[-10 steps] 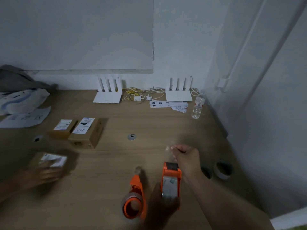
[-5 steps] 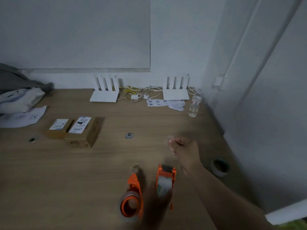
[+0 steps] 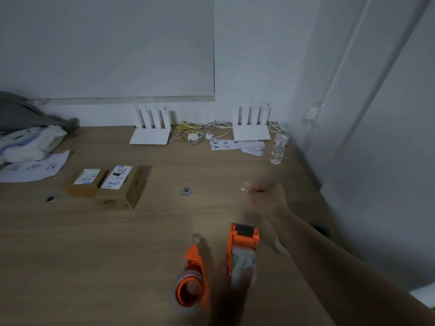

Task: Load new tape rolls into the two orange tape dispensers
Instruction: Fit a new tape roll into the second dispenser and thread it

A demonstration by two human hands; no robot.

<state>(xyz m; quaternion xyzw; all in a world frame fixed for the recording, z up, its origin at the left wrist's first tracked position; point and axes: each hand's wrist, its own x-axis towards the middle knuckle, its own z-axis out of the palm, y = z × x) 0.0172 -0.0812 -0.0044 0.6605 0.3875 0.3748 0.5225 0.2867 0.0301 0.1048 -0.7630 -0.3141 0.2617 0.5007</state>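
Note:
Two orange tape dispensers sit near the table's front edge. The left dispenser (image 3: pixel 191 277) lies on its side with a tape roll on its orange hub. The right dispenser (image 3: pixel 242 243) stands with a white roll in it, and a dark blurred shape rests against its near side. My right hand (image 3: pixel 264 196) hovers just beyond the right dispenser's cutter end. Its fingers are pinched on what looks like a clear tape end, with a faint pale strip running back to the dispenser. A pale spare roll (image 3: pixel 281 247) peeks from under my right forearm. My left hand is out of view.
Two cardboard boxes (image 3: pixel 113 187) stand at the left middle, papers (image 3: pixel 33 168) beyond them. Two white routers (image 3: pixel 150 135) with cables and a water bottle (image 3: pixel 279 147) line the back wall. A cable grommet (image 3: pixel 186 192) is set mid-table. The wall closes the right side.
My left hand left the view on the left with a small box. My right hand moved away from the right dispenser's cutter, fingers still pinched.

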